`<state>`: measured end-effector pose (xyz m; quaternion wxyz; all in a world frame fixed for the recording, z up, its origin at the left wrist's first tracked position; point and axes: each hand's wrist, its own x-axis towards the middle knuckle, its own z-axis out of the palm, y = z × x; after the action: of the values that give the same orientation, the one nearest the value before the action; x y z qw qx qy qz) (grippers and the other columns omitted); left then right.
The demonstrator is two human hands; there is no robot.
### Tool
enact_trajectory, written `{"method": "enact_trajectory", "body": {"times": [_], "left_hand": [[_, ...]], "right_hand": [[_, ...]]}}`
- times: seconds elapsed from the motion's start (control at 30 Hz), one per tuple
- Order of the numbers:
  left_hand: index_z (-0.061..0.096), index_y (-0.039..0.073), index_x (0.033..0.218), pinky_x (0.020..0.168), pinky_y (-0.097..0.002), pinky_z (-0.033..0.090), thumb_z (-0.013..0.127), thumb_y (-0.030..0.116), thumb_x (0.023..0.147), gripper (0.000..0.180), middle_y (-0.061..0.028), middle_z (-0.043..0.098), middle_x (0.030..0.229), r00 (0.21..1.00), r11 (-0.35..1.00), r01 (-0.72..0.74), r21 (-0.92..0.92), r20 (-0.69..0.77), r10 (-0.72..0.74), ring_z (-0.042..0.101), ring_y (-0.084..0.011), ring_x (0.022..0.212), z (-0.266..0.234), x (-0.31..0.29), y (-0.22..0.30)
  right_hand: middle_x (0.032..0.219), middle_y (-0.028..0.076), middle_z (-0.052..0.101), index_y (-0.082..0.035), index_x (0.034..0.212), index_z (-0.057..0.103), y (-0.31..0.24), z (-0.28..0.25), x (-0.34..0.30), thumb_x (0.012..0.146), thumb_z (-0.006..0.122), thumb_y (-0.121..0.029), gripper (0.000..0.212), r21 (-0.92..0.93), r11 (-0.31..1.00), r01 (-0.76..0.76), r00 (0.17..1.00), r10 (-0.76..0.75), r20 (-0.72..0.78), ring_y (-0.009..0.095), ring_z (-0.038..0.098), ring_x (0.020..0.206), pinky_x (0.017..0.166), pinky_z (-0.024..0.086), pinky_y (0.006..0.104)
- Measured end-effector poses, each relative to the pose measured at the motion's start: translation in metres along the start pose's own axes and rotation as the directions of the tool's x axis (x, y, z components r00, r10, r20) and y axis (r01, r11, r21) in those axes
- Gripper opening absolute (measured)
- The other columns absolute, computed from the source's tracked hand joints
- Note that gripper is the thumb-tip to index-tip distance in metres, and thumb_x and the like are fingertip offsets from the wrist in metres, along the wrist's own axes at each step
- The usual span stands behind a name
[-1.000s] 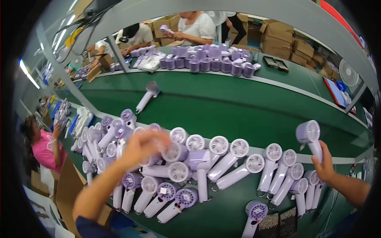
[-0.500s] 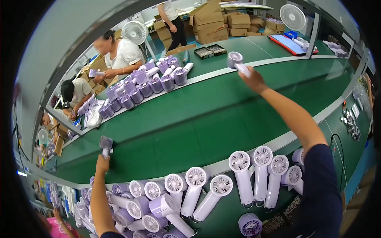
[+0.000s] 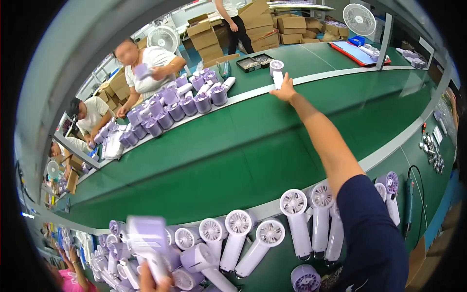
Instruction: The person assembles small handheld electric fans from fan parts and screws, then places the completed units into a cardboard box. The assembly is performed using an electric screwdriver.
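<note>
At the lower left, my left hand [image 3: 154,281] is closed round the white handle of a purple handheld fan [image 3: 152,236], which is smeared by motion. It hangs over a pile of similar fans. My right arm reaches across the green belt. There my right hand [image 3: 286,90] has its fingers spread, close to the handle end of a white handheld fan [image 3: 278,78] on the far ledge. Along the near edge lie several white-handled handheld fans [image 3: 238,238], heads toward the belt. A lone purple fan head [image 3: 305,278] faces up beside them.
Across the green belt [image 3: 233,165], purple handheld fans [image 3: 177,109] are massed before a seated person [image 3: 151,68]. Dark parts trays [image 3: 255,62] and a red-edged tray [image 3: 357,54] sit on the far table. A corded teal tool [image 3: 409,202] and metal parts [image 3: 431,152] lie right.
My left hand has come back from the belt to the near pile with its fan. My right hand has moved left, set its fan on the far ledge and spread its fingers.
</note>
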<state>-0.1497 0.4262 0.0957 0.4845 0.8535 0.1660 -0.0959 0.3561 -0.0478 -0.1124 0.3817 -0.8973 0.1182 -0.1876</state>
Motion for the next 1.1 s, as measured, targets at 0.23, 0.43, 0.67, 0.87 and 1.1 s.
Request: {"method": "enact_trajectory", "body": {"times": [0.23,0.43,0.67,0.87,1.1], "left_hand": [[0.047,0.0,0.125,0.084,-0.0351,0.047,0.072,0.014,0.076,0.057,-0.0098,0.057,0.107,0.91,0.959,-0.152,-0.239,0.345,0.231,0.055,-0.0195,0.099,0.04,-0.079,0.004],[0.031,-0.006,0.141,0.087,-0.0386,0.049,0.071,0.013,0.083,0.072,-0.0254,0.059,0.118,0.884,0.899,-0.39,-0.198,0.194,0.426,0.061,-0.0272,0.104,0.112,-0.107,-0.038],[0.03,-0.002,0.143,0.093,-0.0448,0.042,0.055,0.015,0.094,0.058,-0.028,0.049,0.126,0.806,0.803,-0.589,0.088,-0.012,0.592,0.053,-0.0436,0.112,0.171,-0.13,-0.082],[0.035,0.0,0.142,0.084,-0.0464,0.038,0.06,0.016,0.089,0.061,-0.022,0.055,0.105,0.767,0.734,-0.571,0.368,-0.081,0.637,0.052,-0.0385,0.097,0.218,-0.135,-0.105],[0.037,0.003,0.141,0.088,-0.0463,0.032,0.061,0.021,0.089,0.06,-0.0161,0.054,0.116,0.77,0.752,-0.464,0.468,-0.206,0.603,0.051,-0.0322,0.105,0.233,-0.136,-0.112]], "right_hand": [[0.136,0.023,0.036,-0.004,0.135,0.042,-0.048,-0.145,-0.2,0.085,0.067,-0.03,0.062,0.037,0.953,0.302,0.889,-0.295,0.351,0.035,0.041,0.127,0.102,0.041,0.0422],[0.136,0.013,0.043,-0.006,0.123,0.054,-0.123,-0.323,-0.426,0.088,0.064,-0.015,0.038,0.092,0.867,0.49,0.759,-0.476,0.444,0.029,0.052,0.117,0.086,0.051,0.0345],[0.115,0.013,0.059,0.001,0.118,0.056,-0.083,-0.356,-0.616,0.088,0.06,-0.004,0.031,0.417,0.907,0.064,0.936,-0.199,0.291,0.017,0.064,0.087,0.074,0.052,0.0262],[0.118,0.01,0.057,-0.004,0.12,0.057,-0.089,-0.284,-0.684,0.082,0.072,-0.017,0.043,0.316,0.941,0.122,0.947,-0.206,0.246,0.016,0.062,0.079,0.061,0.052,0.0289],[0.131,0.023,0.044,-0.009,0.131,0.049,-0.111,-0.253,-0.66,0.079,0.073,-0.033,0.062,-0.142,0.882,0.45,0.857,-0.382,0.346,0.035,0.062,0.087,0.069,0.056,0.0392]]}}
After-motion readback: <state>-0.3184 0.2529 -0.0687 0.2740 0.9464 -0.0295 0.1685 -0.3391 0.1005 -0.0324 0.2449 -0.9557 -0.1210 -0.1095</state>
